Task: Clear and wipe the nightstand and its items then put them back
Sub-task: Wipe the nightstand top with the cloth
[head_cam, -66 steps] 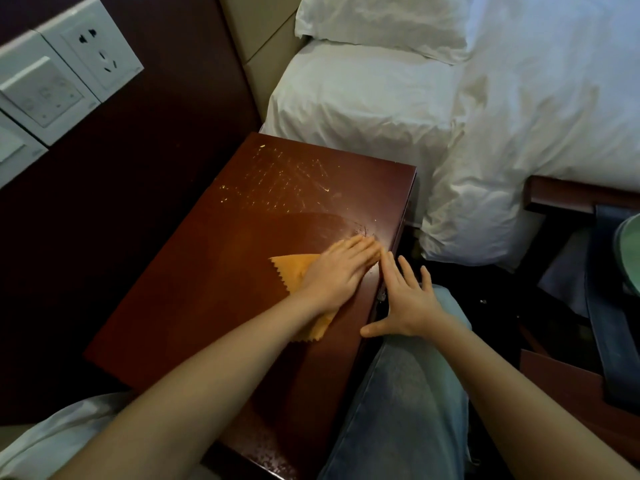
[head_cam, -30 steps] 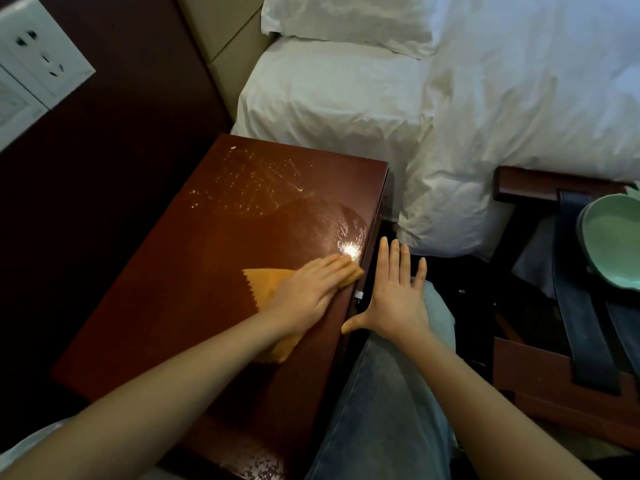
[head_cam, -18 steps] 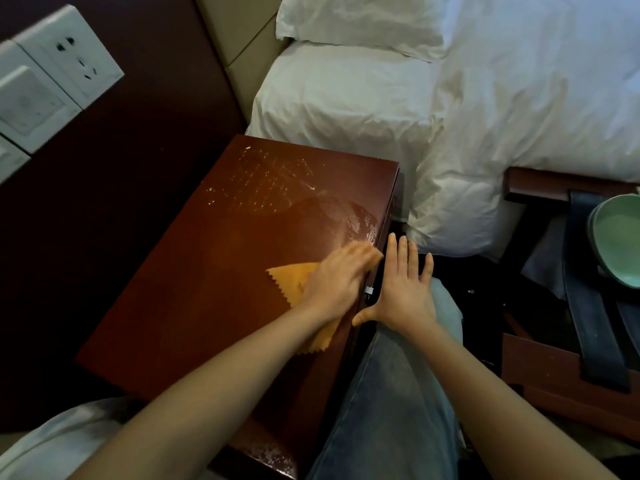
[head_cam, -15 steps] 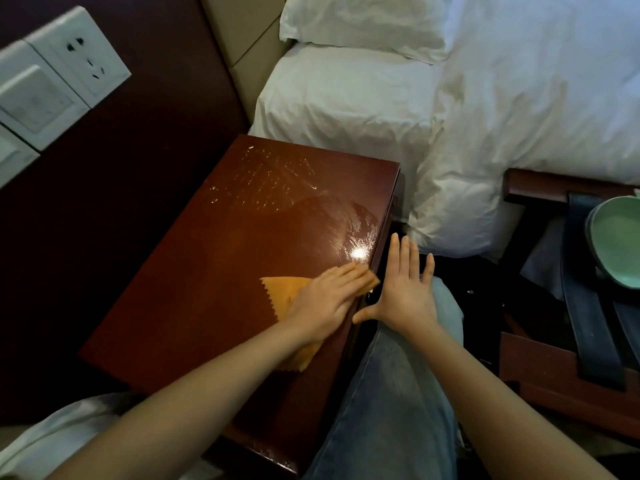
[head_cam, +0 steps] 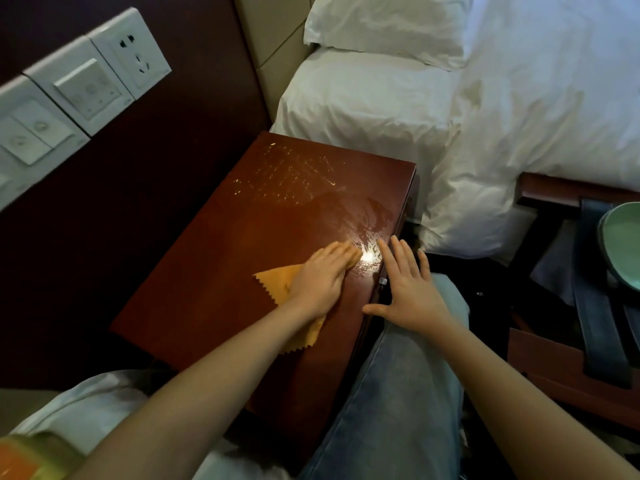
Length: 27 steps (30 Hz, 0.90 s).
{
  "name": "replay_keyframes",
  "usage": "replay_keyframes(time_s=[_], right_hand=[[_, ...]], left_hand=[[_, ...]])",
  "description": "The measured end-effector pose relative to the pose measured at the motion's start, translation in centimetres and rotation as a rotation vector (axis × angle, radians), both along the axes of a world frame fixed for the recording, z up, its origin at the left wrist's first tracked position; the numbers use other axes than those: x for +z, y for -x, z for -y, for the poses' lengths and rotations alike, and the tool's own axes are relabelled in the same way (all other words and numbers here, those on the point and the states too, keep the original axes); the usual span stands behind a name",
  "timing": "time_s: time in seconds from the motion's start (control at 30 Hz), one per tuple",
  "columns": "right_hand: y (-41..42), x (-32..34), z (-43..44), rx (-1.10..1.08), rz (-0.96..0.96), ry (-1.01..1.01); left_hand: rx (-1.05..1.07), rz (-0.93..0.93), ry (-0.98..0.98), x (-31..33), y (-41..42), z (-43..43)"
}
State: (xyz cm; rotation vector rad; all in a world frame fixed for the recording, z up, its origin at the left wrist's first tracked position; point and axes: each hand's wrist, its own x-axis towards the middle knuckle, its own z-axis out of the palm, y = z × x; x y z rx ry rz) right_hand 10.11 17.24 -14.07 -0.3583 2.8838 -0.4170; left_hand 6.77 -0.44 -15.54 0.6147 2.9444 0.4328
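While an orange cloth (head_cam: 277, 282) is pressed flat against the dark red top of the nightstand (head_cam: 225, 289), the left hand (head_cam: 320, 278) is seen laid over it with fingers straight and together. Only the zigzag-cut corners of the cloth are left showing on either side of the wrist. The right hand (head_cam: 407, 289) is held open, fingers straight and slightly spread, beside the front edge of the nightstand and above a knee in blue jeans (head_cam: 398, 393); whether the edge is touched cannot be told. A bright glare is caught on a smeared sheen just ahead of the left fingertips, and pale scratches are seen toward the far end of the top. Beyond the nightstand lies white bedding (head_cam: 519, 116), with wall switches and a socket (head_cam: 86, 84) at left and a pale green bowl (head_cam: 623, 244) at the right edge.
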Motion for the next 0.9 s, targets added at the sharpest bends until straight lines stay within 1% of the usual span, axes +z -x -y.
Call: replay_keyframes(time_s=[0.07, 0.1, 0.13, 0.23, 0.33, 0.43, 0.57, 0.67, 0.73, 0.8, 0.9], right_hand=[[0.4, -0.3, 0.4, 0.036, 0.003, 0.028], [0.7, -0.4, 0.8, 0.038, -0.003, 0.033], [1.0, -0.6, 1.2, 0.030, -0.017, 0.035], [2.2, -0.8, 3.0, -0.029, -0.086, 0.033], [3.8, -1.3, 5.8, -0.087, -0.110, 0.047], [5.2, -2.4, 8.4, -0.125, -0.110, 0.016], [5.9, -3.2, 9.1, -0.155, -0.121, -0.036], [6.0, -3.4, 9.2, -0.157, -0.117, -0.057], [6.1, -3.5, 9.3, -0.160, -0.112, -0.062], [6.2, -3.5, 9.3, -0.162, -0.113, -0.069], [6.1, -3.6, 9.4, -0.168, -0.117, -0.073]], left_hand=[[-0.053, 0.019, 0.004, 0.2, -0.3, 2.8], [-0.016, 0.012, 0.007, 0.1, -0.2, 4.5], [0.067, -0.005, 0.015, 0.0, 0.0, 6.4], [0.428, -0.054, 0.070, -0.3, 1.4, 12.2], [0.678, -0.060, 0.050, -0.5, 3.9, 15.1], [0.833, -0.061, 0.042, -0.7, 7.0, 16.0], [0.912, -0.064, 0.039, -0.8, 11.5, 16.8], [0.885, -0.068, 0.049, -0.7, 14.2, 16.4], [0.796, -0.082, 0.072, -0.8, 15.0, 15.2], [0.614, -0.077, 0.073, -0.9, 14.2, 13.4], [0.205, -0.061, 0.032, -1.1, 10.4, 12.0]])
